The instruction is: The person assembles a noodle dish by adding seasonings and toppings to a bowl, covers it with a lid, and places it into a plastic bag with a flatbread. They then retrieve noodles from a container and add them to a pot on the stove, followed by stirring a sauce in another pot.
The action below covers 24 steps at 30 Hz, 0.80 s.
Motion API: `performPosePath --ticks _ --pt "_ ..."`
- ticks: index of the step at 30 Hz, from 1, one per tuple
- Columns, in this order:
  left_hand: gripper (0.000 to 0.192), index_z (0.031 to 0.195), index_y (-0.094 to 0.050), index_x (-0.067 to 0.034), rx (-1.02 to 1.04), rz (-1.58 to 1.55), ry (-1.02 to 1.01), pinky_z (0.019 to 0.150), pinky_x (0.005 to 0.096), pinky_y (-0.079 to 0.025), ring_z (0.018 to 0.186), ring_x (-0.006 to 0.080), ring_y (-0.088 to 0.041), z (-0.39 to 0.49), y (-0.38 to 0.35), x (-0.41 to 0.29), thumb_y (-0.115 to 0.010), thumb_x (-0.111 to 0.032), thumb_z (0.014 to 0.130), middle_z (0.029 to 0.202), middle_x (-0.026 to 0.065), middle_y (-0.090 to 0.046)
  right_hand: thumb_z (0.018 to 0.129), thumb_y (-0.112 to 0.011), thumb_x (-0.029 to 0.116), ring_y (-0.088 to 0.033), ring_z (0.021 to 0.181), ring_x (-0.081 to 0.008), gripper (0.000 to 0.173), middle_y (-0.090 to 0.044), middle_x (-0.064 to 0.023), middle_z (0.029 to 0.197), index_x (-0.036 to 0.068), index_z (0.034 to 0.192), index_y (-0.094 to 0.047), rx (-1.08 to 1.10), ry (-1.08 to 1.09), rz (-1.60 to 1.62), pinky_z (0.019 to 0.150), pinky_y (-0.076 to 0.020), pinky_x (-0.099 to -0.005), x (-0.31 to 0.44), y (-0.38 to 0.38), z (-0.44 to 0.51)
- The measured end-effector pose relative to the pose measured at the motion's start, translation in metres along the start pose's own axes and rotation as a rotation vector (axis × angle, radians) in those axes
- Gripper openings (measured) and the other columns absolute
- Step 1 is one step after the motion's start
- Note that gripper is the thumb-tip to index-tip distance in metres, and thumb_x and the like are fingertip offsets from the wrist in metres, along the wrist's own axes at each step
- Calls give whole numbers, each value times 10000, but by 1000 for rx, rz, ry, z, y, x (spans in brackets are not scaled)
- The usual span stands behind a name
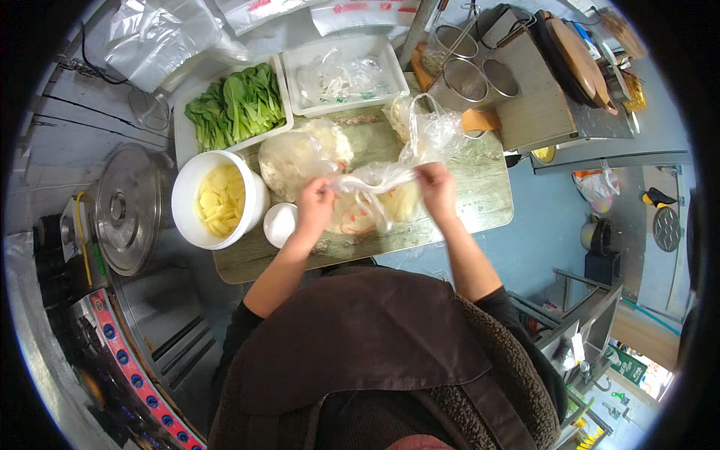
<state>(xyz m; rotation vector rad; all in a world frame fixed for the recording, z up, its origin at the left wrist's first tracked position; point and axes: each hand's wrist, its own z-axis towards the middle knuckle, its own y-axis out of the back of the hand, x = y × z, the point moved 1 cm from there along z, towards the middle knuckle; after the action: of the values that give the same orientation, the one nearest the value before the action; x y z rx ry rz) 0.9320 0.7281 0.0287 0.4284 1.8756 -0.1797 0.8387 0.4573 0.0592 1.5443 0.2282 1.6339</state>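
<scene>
My left hand point(315, 205) and my right hand point(438, 188) each grip one end of the gathered, twisted top of a clear plastic bag point(358, 216). The bag lies on the wooden-patterned table point(478, 194), bears red printing and has something pale inside. Behind it sits another clear bag point(295, 160) filled with pale food I cannot identify. A third, knotted bag point(433, 135) stands farther back to the right. Close to my left wrist is a small white bowl point(280, 225) with white contents. A white bucket point(256, 191) of yellow slices, perhaps potato, stands at the left.
At the back are a white tray point(288, 107) of leafy greens point(242, 104) and a white bin point(349, 108) holding plastic bags. Wire-mesh strainers point(466, 80) stand at the back right. Left of the table are a large metal lid point(128, 208) and a stove panel with knobs point(136, 381).
</scene>
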Motion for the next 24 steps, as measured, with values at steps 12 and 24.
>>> performPosePath --ticks 12,24 --pt "103 803 -590 22 140 286 -570 742 333 -472 892 264 -570 -35 -11 -50 -652 -14 729 1000 120 -546 741 -651 -8 -616 975 -308 250 -667 -114 984 58 980 -685 61 149 -1 874 -475 -374 13 2 -4" --pt "104 974 -628 -33 3 -24 -428 662 280 -446 752 142 -545 -83 32 -89 -617 -6 875 871 68 -574 763 -563 -102 -630 946 -272 280 -659 -116 1013 -20 1018 -642 -186 375 -67 831 -491 -338 86 55 9"
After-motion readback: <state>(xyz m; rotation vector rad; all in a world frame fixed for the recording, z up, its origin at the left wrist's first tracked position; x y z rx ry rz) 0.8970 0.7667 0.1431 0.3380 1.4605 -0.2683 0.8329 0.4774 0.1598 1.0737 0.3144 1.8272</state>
